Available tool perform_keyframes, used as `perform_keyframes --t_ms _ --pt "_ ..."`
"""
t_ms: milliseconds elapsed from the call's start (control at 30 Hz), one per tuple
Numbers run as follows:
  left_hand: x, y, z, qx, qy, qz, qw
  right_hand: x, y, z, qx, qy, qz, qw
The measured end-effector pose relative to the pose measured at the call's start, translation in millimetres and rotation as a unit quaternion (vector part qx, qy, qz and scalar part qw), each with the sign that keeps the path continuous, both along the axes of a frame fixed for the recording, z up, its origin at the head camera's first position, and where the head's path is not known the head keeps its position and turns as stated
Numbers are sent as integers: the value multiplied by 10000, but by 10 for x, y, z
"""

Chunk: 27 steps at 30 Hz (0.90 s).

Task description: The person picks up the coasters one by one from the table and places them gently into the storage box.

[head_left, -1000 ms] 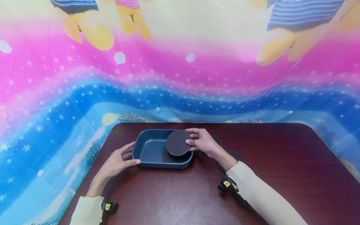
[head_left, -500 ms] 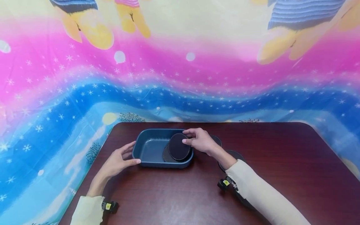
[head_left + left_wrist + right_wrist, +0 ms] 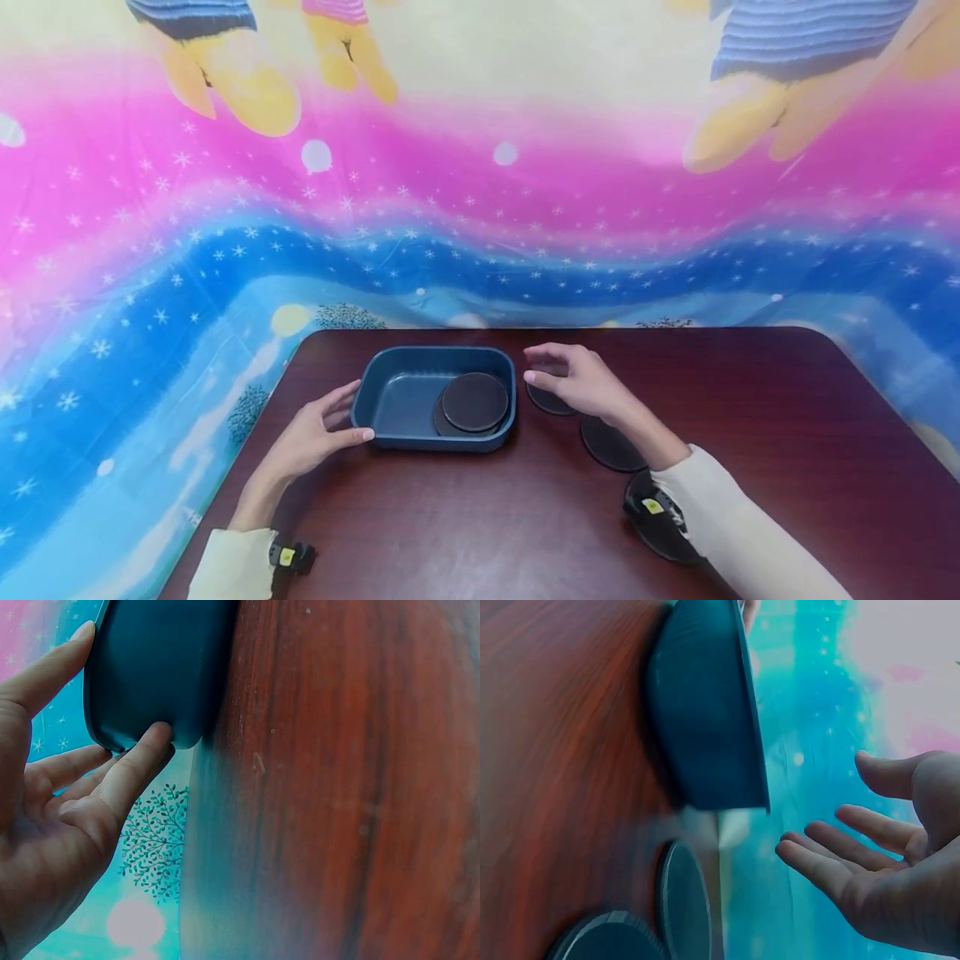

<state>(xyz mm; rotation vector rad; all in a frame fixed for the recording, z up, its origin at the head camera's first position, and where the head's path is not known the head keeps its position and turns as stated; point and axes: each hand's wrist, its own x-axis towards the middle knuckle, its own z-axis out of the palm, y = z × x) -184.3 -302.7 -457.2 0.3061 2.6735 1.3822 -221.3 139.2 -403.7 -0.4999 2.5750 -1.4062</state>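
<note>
In the head view, a dark blue-green rectangular container (image 3: 397,400) stands on the table with two dark flat round discs (image 3: 475,402) overlapping at its right end. My left hand (image 3: 311,437) holds the container's left end, thumb at the near corner and fingers along the end wall. The left wrist view shows the fingertips (image 3: 157,735) against the container's outer wall (image 3: 157,675). To the right of the container hovers my right hand (image 3: 581,382), fingers apart and nothing between them. Part of a similar disc (image 3: 551,402) shows beneath it.
Two more dark discs, a middle one (image 3: 611,442) and a nearer one (image 3: 660,521), lie on the reddish-brown table (image 3: 450,525) by the right forearm. The sleeve and wrist camera partly cover the nearer disc. A printed cloth (image 3: 465,208) hangs behind the table.
My right hand has lowered a disc onto the other one in the container, let go of it, and moved out to the right. The left hand has stayed at the container's left end.
</note>
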Motion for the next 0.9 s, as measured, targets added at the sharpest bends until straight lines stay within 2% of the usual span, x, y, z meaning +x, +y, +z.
perform_keyframes --t_ms 167,433,767,900 --pt "13 -4 0 30 -29 10 10000 96 296 -96 -192 -210 24 9996" --pt "23 2 3 29 -20 24 10000 328 756 -181 -375 -256 28 9990" --pt "11 12 12 65 26 0 10000 600 1231 -272 -48 -334 -61 9994" --pt "11 8 9 87 30 -13 10000 711 1369 -302 137 -234 -110 9996"
